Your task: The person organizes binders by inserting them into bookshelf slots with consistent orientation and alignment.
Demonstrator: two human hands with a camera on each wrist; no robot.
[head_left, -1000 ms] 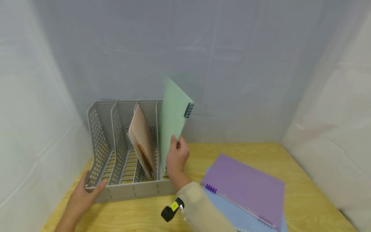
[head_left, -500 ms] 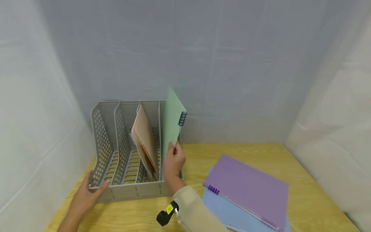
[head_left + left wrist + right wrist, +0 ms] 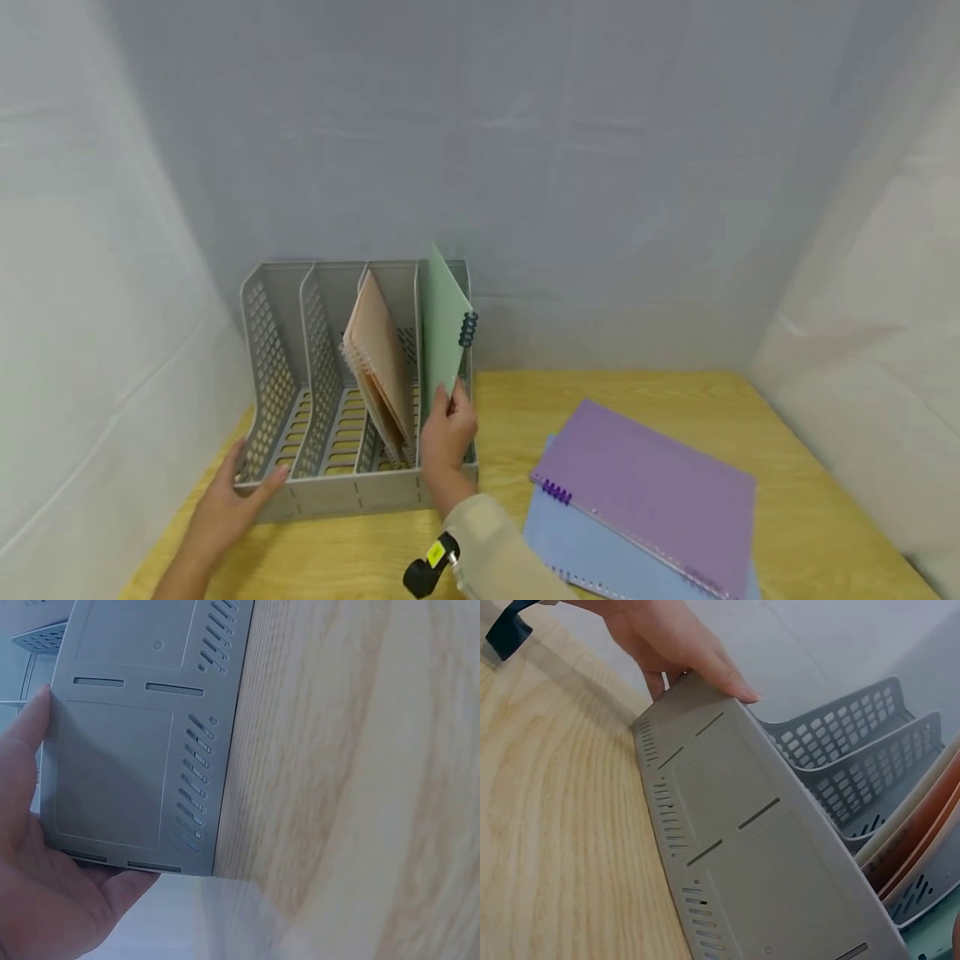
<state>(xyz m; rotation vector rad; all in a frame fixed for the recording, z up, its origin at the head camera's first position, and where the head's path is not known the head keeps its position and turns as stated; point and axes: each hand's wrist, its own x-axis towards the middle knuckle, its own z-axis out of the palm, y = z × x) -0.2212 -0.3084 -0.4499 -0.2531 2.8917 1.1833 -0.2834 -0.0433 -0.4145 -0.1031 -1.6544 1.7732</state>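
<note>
A grey file rack (image 3: 322,498) with upright perforated dividers stands on the table. My left hand (image 3: 225,512) grips its front left corner, thumb over the front lip; the left wrist view shows that hand (image 3: 52,892) around the end of the rack's front wall (image 3: 112,780). My right hand (image 3: 448,433) pinches a green spiral notebook (image 3: 444,325) by its bound edge. The notebook stands upright within the rightmost compartment, its lower part hidden behind the hand. Peach notebooks (image 3: 382,342) lean in the compartment to its left; their spines (image 3: 922,825) show in the right wrist view.
On the table (image 3: 510,400) to the right lies a purple spiral notebook (image 3: 652,492), partly covering a blue notebook (image 3: 592,542). Pale sheeting (image 3: 562,208) hangs behind and at both sides. A black strap device (image 3: 431,565) is worn at the right sleeve.
The right hand has lowered the green notebook and shifted it slightly left, deeper into the rightmost compartment. The left hand keeps its grip on the rack. The head view has shifted a little.
</note>
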